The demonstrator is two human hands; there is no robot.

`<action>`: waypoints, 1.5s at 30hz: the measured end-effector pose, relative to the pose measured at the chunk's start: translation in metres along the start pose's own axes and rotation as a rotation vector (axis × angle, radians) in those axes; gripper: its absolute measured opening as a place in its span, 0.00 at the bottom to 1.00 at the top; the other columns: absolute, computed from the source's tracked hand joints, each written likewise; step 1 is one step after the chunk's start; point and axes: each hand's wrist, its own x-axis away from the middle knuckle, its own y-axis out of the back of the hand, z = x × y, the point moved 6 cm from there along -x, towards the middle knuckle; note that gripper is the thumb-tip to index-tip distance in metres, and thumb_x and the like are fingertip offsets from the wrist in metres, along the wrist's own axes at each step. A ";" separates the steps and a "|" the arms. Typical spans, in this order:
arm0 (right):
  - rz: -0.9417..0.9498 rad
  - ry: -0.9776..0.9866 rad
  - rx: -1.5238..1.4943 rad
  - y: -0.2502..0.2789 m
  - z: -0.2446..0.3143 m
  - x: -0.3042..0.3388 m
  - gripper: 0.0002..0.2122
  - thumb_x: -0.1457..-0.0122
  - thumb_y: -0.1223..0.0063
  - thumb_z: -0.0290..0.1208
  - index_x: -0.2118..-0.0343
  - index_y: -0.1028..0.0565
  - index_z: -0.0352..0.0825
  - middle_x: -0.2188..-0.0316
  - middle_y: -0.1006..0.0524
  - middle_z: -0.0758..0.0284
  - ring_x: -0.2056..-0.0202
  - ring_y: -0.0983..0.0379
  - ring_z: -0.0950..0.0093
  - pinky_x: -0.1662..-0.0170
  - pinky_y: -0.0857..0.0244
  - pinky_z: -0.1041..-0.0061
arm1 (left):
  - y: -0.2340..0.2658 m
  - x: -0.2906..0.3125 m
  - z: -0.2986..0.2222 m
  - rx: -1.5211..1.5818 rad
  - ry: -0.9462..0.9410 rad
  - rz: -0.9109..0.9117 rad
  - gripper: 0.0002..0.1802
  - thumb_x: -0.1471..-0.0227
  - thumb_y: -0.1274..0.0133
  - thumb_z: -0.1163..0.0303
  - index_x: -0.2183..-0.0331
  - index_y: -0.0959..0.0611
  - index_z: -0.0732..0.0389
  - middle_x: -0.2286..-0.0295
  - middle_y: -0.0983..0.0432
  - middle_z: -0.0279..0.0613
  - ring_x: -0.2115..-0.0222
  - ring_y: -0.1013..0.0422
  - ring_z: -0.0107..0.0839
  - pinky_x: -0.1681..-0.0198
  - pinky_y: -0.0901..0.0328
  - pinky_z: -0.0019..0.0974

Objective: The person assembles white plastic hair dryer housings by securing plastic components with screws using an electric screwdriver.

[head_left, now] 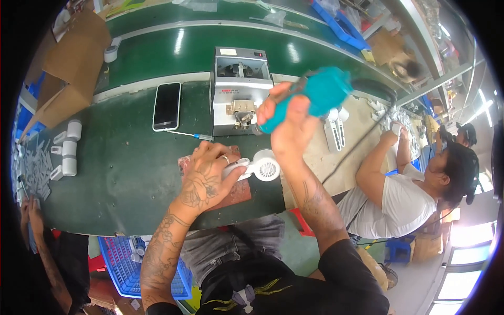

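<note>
The left hand (206, 176) pins a small white plastic handheld fan (258, 167) on the green desk (121, 173), grip clamped on its handle. At two o'clock, the right hand (287, 123) has its grip closed around a teal electric screwdriver (317, 94).

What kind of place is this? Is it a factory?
Most likely yes, a small factory assembly line. A long green conveyor belt runs past the workbench, the right hand holds a teal power screwdriver above a white plastic part held by the left hand, and another worker sits alongside.
</note>
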 end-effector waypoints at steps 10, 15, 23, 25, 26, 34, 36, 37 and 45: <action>0.182 0.094 0.045 -0.022 -0.040 -0.022 0.23 0.31 0.49 0.51 0.61 0.29 0.29 0.79 0.28 0.66 0.77 0.28 0.74 0.72 0.33 0.74 | -0.008 0.013 -0.003 -0.125 -0.067 -0.032 0.23 0.48 0.35 0.56 0.54 0.16 0.59 0.57 0.22 0.40 0.56 0.28 0.42 0.50 0.32 0.49; 0.166 0.053 0.058 -0.015 -0.045 -0.021 0.22 0.30 0.50 0.49 0.61 0.29 0.29 0.79 0.28 0.66 0.78 0.29 0.75 0.73 0.34 0.74 | -0.007 0.010 0.001 -0.094 -0.034 -0.023 0.24 0.48 0.35 0.56 0.53 0.16 0.60 0.57 0.22 0.40 0.56 0.28 0.42 0.52 0.33 0.48; 0.138 -0.098 0.027 -0.010 -0.017 0.019 0.26 0.30 0.51 0.53 0.59 0.28 0.26 0.80 0.29 0.66 0.79 0.30 0.74 0.74 0.36 0.74 | 0.000 0.011 0.001 -0.085 0.002 -0.056 0.23 0.48 0.35 0.58 0.53 0.16 0.60 0.57 0.22 0.40 0.57 0.28 0.43 0.52 0.35 0.48; 0.152 -0.125 0.008 -0.011 -0.010 0.023 0.29 0.33 0.49 0.57 0.58 0.29 0.26 0.80 0.29 0.65 0.79 0.30 0.74 0.74 0.36 0.74 | 0.000 0.009 0.002 -0.073 0.017 -0.035 0.24 0.48 0.36 0.57 0.53 0.17 0.61 0.57 0.22 0.40 0.57 0.28 0.43 0.52 0.35 0.49; 0.161 -0.124 0.003 -0.014 -0.010 0.026 0.31 0.35 0.47 0.59 0.58 0.29 0.25 0.79 0.28 0.65 0.78 0.30 0.73 0.74 0.35 0.73 | -0.001 0.011 0.003 -0.073 0.019 -0.034 0.24 0.48 0.36 0.57 0.53 0.17 0.61 0.57 0.22 0.40 0.57 0.28 0.43 0.52 0.35 0.49; 0.188 -0.183 -0.030 -0.014 -0.031 0.036 0.30 0.36 0.44 0.58 0.61 0.29 0.27 0.79 0.28 0.65 0.78 0.30 0.74 0.74 0.34 0.73 | -0.005 0.013 0.008 -0.077 0.048 -0.021 0.24 0.47 0.37 0.54 0.58 0.16 0.64 0.59 0.23 0.44 0.56 0.29 0.45 0.51 0.36 0.52; 0.194 -0.194 -0.033 -0.013 -0.036 0.039 0.29 0.36 0.43 0.58 0.62 0.29 0.28 0.79 0.29 0.65 0.78 0.30 0.74 0.74 0.34 0.73 | -0.006 0.014 0.009 -0.097 0.052 -0.013 0.24 0.47 0.37 0.54 0.58 0.16 0.64 0.59 0.23 0.45 0.56 0.30 0.46 0.51 0.36 0.52; 0.198 -0.190 -0.044 -0.013 -0.039 0.039 0.27 0.36 0.44 0.57 0.62 0.29 0.29 0.79 0.29 0.65 0.78 0.30 0.74 0.75 0.34 0.73 | -0.006 0.015 0.009 -0.117 0.052 -0.006 0.24 0.47 0.37 0.54 0.58 0.16 0.65 0.58 0.23 0.45 0.56 0.30 0.46 0.51 0.36 0.52; 0.222 -0.159 -0.055 -0.014 -0.040 0.042 0.24 0.33 0.45 0.52 0.62 0.29 0.29 0.80 0.29 0.65 0.78 0.31 0.74 0.75 0.35 0.73 | -0.006 0.013 0.006 -0.126 0.045 -0.014 0.24 0.46 0.38 0.53 0.57 0.17 0.65 0.58 0.23 0.45 0.56 0.30 0.46 0.51 0.36 0.51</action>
